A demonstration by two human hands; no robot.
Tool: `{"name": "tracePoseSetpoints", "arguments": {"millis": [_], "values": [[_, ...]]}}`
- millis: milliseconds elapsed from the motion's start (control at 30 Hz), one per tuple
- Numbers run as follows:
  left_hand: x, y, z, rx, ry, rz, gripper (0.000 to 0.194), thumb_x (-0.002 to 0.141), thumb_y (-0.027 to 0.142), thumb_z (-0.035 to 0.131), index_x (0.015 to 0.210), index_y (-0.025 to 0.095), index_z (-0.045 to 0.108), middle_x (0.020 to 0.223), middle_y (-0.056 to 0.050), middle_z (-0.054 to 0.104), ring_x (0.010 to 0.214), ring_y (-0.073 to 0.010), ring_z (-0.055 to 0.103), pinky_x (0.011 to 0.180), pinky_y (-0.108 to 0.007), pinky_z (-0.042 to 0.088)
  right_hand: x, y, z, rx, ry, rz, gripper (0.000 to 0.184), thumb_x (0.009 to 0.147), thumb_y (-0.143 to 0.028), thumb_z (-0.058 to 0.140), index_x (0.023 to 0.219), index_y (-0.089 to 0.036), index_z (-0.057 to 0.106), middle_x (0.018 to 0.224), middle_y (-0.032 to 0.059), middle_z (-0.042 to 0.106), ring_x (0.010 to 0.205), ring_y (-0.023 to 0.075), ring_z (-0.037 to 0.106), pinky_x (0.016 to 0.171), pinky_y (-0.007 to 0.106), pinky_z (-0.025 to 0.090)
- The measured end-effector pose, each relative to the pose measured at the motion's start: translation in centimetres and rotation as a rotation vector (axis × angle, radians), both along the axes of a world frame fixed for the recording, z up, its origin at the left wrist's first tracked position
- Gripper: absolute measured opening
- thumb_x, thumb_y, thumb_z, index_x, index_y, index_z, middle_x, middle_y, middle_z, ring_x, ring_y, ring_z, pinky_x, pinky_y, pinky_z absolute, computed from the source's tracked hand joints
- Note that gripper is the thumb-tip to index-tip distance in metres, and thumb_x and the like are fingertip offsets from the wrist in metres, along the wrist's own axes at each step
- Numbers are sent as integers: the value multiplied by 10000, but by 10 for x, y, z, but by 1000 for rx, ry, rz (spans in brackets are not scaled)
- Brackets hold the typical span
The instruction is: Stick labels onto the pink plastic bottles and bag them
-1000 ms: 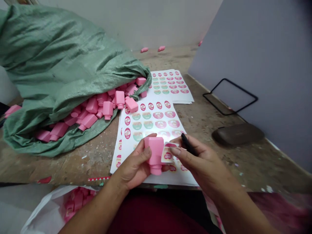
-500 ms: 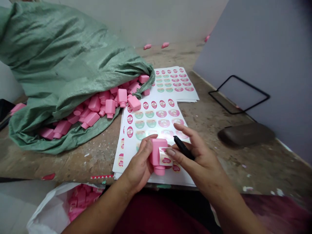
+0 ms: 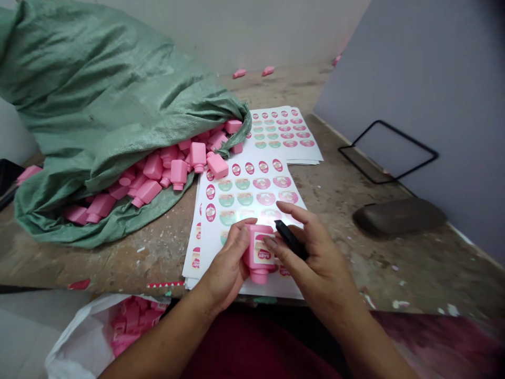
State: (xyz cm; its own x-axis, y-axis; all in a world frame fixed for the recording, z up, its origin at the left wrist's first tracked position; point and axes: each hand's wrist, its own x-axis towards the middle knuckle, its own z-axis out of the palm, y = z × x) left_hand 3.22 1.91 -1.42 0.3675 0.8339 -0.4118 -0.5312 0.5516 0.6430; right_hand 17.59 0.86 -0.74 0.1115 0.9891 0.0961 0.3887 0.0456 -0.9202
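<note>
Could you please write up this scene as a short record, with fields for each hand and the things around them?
left hand: holds a pink bottle, cap down
right hand: fingertips at the bottle's top edge, black pen-shaped tool held in the fingers
on bottle: label
under hands: sticker sheets
nearby: green sack with loose pink bottles at its mouth; white bag of pink bottles

The label (image 3: 263,253) on the pink bottle (image 3: 250,256) seems to read "BABY" in capitals, though it is slightly blurred; the print around it is too small to read. The labels on the sticker sheet (image 3: 205,242) carry similarly tiny, unreadable print.
</note>
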Motion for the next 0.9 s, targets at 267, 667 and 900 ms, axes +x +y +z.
{"name": "tracePoseSetpoints", "arguments": {"millis": [267,667,900], "values": [[1,0,3,33,42,-13,357,942,485,552,1214,254,532,1087,-45,674,1014,-196,656,902,-353,513,2,1,5,55,-97,45,449,905,-340,597,1344,-285,523,941,40,702,783,205,653,668,333,511],[3,-1,4,103,124,15,504,780,396,773,1171,225,504,904,2,630,702,-109,603,639,-236,483,5,4,7,417,-644,28,296,996,-285,476,1229,-217,645,927,76,762,686,190,665,625,305,451],[1,-4,12,89,150,-43,539,751,325,777,1186,218,478,1007,-31,629,803,-147,633,725,-306,537,18,6,16,193,-275,-7,131,884,-343,617,891,-223,669,777,13,710,659,175,641,609,280,469]]}}
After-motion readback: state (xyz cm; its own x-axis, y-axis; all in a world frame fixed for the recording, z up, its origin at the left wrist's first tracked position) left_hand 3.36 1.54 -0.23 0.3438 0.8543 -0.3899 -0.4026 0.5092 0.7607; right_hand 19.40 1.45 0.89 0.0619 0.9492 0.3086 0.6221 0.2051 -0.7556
